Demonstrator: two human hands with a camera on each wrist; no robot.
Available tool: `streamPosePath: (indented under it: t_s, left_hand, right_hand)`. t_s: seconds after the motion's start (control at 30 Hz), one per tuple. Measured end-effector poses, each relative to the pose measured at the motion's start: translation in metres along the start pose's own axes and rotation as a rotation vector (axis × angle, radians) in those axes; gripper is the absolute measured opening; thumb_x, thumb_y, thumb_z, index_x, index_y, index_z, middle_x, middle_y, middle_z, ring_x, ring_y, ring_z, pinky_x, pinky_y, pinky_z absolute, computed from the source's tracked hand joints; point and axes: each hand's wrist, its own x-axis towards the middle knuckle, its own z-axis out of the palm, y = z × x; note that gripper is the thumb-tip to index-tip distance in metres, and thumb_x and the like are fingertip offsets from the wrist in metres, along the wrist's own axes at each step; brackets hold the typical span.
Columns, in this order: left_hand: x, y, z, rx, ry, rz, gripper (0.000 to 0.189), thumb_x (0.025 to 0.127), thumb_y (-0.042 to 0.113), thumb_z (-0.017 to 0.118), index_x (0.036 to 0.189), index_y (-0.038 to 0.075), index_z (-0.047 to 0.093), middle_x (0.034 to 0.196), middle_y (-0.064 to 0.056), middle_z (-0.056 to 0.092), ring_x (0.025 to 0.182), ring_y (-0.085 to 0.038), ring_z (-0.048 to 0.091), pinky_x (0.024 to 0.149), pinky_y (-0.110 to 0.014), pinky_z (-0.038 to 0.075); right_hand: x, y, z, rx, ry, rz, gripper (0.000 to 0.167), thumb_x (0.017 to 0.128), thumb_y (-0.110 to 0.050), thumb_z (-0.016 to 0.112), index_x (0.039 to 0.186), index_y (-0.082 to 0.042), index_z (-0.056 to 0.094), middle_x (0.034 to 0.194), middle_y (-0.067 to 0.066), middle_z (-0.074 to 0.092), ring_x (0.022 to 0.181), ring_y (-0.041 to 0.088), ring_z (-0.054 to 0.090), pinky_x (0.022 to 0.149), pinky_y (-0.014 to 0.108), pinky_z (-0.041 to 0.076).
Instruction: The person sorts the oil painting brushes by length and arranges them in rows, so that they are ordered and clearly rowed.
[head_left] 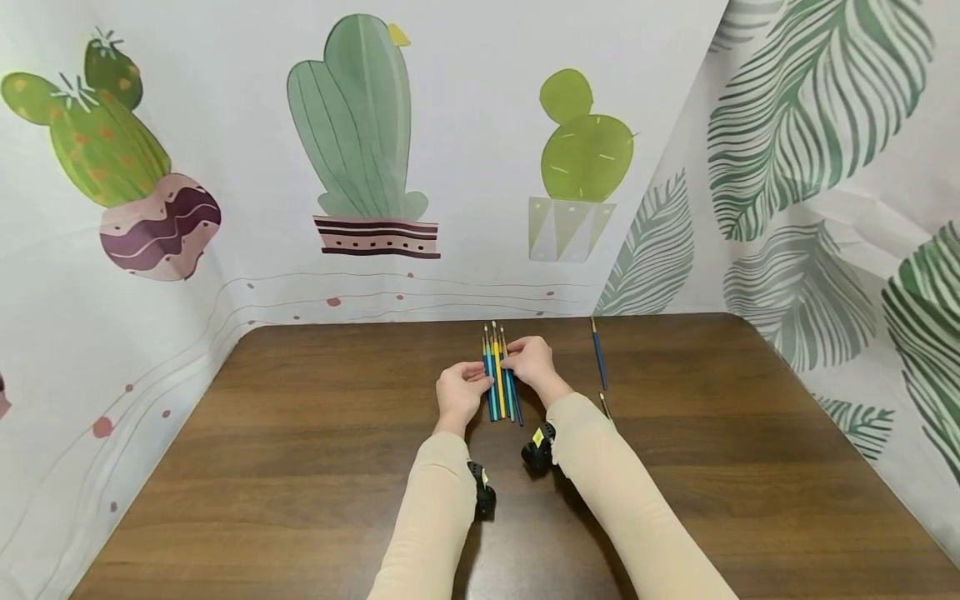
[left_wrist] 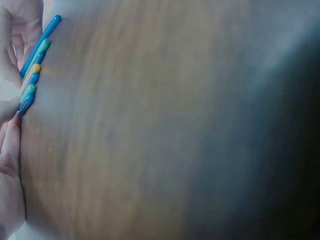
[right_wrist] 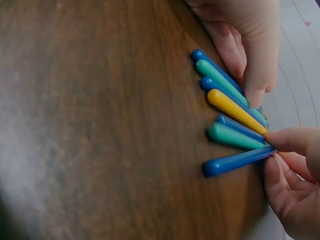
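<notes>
Several paintbrushes point(head_left: 499, 392) with blue, teal and yellow handles lie side by side on the table, bristles toward the wall. On their left side is my left hand point(head_left: 459, 393), its thumb over the outer handles and its fingers curled at the row's edge. My right hand point(head_left: 531, 362) pinches the blue paintbrush point(right_wrist: 235, 162) at the right end, which slants apart from the others at its handle tip. In the left wrist view, the handle ends point(left_wrist: 37, 67) show at the left edge, partly covered by fingers.
A separate blue paintbrush point(head_left: 599, 358) lies to the right near the table's back edge. Another paintbrush point(head_left: 604, 407) is partly hidden behind my right sleeve. The brown wooden table point(head_left: 315, 450) ends at a cactus-printed cloth point(head_left: 480, 167) behind.
</notes>
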Motion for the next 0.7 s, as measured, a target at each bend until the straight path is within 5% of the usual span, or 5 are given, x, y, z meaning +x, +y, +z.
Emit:
streamPosePath:
  t_s: [0.5, 0.7]
  left_hand:
    - [0.0, 0.0, 0.0, -0.014, 0.006, 0.003, 0.025, 0.078, 0.004, 0.075, 0.102, -0.002, 0.07, 0.099, -0.016, 0.072, 0.093, -0.024, 0.07, 0.08, -0.031, 0.058]
    - [-0.001, 0.001, 0.0, -0.008, 0.009, -0.003, 0.025, 0.078, 0.004, 0.075, 0.102, -0.002, 0.07, 0.099, -0.017, 0.072, 0.092, -0.025, 0.07, 0.08, -0.031, 0.058]
  right_hand:
    - [-0.002, 0.001, -0.01, 0.194, -0.024, 0.09, 0.026, 0.083, -0.009, 0.065, 0.105, 0.004, 0.068, 0.104, 0.021, 0.066, 0.066, 0.013, 0.062, 0.056, 0.024, 0.057]
    - [-0.002, 0.005, -0.015, 0.301, -0.06, 0.112, 0.028, 0.086, -0.009, 0.062, 0.11, 0.006, 0.064, 0.091, 0.016, 0.067, 0.062, 0.01, 0.062, 0.051, 0.022, 0.055]
